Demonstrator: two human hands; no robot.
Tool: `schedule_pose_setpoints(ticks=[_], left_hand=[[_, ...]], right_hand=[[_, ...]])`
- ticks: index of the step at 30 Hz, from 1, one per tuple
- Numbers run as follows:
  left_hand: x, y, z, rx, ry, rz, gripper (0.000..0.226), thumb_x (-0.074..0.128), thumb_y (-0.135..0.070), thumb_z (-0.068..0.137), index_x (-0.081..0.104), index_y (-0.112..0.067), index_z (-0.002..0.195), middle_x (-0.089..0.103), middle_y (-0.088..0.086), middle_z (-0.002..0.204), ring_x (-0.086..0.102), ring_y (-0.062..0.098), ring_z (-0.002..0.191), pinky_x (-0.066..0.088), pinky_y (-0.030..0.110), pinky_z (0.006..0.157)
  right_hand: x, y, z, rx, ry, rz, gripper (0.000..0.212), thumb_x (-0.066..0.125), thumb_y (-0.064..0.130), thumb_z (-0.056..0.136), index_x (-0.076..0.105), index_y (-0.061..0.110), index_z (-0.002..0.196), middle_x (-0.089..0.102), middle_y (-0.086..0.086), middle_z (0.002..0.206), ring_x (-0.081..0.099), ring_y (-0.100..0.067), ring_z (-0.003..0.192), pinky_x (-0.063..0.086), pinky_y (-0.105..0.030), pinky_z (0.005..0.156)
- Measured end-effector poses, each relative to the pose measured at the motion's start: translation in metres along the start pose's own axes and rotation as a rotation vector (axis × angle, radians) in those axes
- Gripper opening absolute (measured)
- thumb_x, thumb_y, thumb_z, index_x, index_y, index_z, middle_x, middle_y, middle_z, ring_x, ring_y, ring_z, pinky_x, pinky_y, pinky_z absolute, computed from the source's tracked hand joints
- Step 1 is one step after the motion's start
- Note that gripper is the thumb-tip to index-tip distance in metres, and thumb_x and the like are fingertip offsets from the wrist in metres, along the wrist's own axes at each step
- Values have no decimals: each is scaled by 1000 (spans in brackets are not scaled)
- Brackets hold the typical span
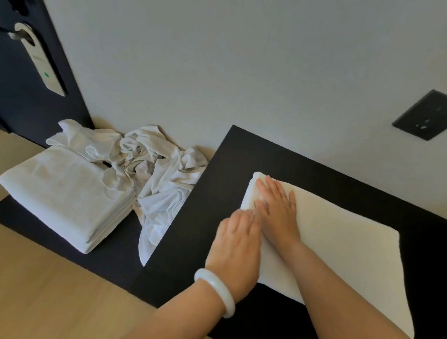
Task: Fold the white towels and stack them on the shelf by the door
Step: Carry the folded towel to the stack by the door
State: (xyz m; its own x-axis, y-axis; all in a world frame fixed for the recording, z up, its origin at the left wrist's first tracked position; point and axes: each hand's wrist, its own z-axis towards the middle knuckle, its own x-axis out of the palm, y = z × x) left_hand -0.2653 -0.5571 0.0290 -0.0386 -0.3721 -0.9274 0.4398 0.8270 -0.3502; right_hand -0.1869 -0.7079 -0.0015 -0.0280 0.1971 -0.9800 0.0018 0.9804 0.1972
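Left hand: my left hand, with a bracelet at the wrist, lies flat on the towel's near-left edge. Its fingers are straight and grip nothing.
Right hand: my right hand presses flat just beyond it, near the far-left corner, fingers spread and holding nothing.
Towel in hand: the white towel lies spread on the black worktop, and its left end looks doubled over under both palms.
Risk at the fold: flat palms only pin the cloth. If I slide them unevenly, I judge the layers will skew or the thick edge will spring back open.
Crumpled pile: the unfolded towels lie heaped on the lower shelf against the wall, right beside the worktop's edge. They could snag or get dragged when I carry this towel across.
Folded stack: the finished towels sit on that shelf by the door, touching the pile. A lopsided fold set on top could make the stack lean or slide.
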Motion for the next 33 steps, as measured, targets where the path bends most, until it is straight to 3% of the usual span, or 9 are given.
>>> schedule_pose_setpoints(ticks=[2, 5, 9, 12, 17, 21, 27, 30, 33], left_hand=[[10, -7, 15, 79, 213, 74, 63, 25, -28, 103, -10, -7, 152, -1, 14, 164, -2, 30, 151, 6, 47, 123], [29, -1, 25, 100, 263, 171, 58, 2, -37, 102, -23, -9, 146, -23, 10, 160, -27, 26, 145, -9, 48, 121], [31, 0, 22, 109, 282, 234, 62, -6, -41, 98, -21, -8, 148, -28, 10, 156, -27, 27, 146, -9, 46, 122], [29, -4, 21, 85, 287, 224, 62, -3, -40, 100, -21, -8, 150, -28, 10, 157, -26, 27, 146, -8, 46, 122], [19, -10, 20, 21, 332, 300, 61, 6, -35, 104, -19, -3, 150, -23, 16, 160, -23, 33, 147, -8, 48, 122], [6, -54, 41, 128, 321, 402, 60, 19, -30, 105, 9, 7, 152, -5, 28, 160, -12, 42, 148, -6, 55, 120], [47, -53, 57, 183, 307, 204, 61, -4, -41, 99, -14, -20, 155, -22, 4, 162, -24, 23, 147, -12, 49, 120], [49, -53, 58, 174, 304, 174, 61, -4, -43, 99, -18, -21, 154, -24, 2, 161, -24, 21, 147, -13, 48, 120], [47, -58, 58, 146, 314, 211, 69, -15, -44, 90, -19, -19, 153, -23, 4, 161, -23, 23, 148, -11, 50, 120]], right_hand=[[-12, -6, 4, 50, 83, 179, 47, 35, 25, 107, 26, 31, 152, 16, 5, 164, 10, -11, 151, 6, -41, 124], [-34, -5, -19, 187, -10, 523, 34, 39, 30, 105, 50, 28, 137, 45, 4, 148, 39, -16, 139, 29, -37, 119], [-16, -1, -75, 209, -54, 37, 54, 21, 35, 107, 8, 23, 158, 4, 2, 166, -1, -14, 153, -1, -36, 125], [-10, -22, -83, 177, -7, -63, 58, 14, 43, 105, -6, 29, 158, -10, 5, 166, -15, -9, 150, -12, -35, 122], [-33, -50, -92, 287, 72, -142, 64, 12, 52, 102, -6, 26, 158, -10, 3, 166, -15, -13, 151, -13, -41, 122], [-32, -35, -113, 352, 91, -88, 62, 19, 44, 105, -4, 22, 158, -10, -1, 166, -12, -16, 152, -13, -42, 122], [-21, -69, -128, 191, 56, -45, 61, -2, 44, 94, -12, 30, 153, -14, 9, 164, -18, -5, 149, -14, -32, 121], [-32, -117, -151, 308, -18, -76, 60, 2, 43, 97, -3, 33, 157, -7, 11, 165, -13, -2, 149, -13, -28, 120], [-42, -139, -159, 336, -9, 65, 51, 23, 37, 106, 10, 37, 156, -1, 20, 160, -9, 5, 146, -14, -17, 116]])
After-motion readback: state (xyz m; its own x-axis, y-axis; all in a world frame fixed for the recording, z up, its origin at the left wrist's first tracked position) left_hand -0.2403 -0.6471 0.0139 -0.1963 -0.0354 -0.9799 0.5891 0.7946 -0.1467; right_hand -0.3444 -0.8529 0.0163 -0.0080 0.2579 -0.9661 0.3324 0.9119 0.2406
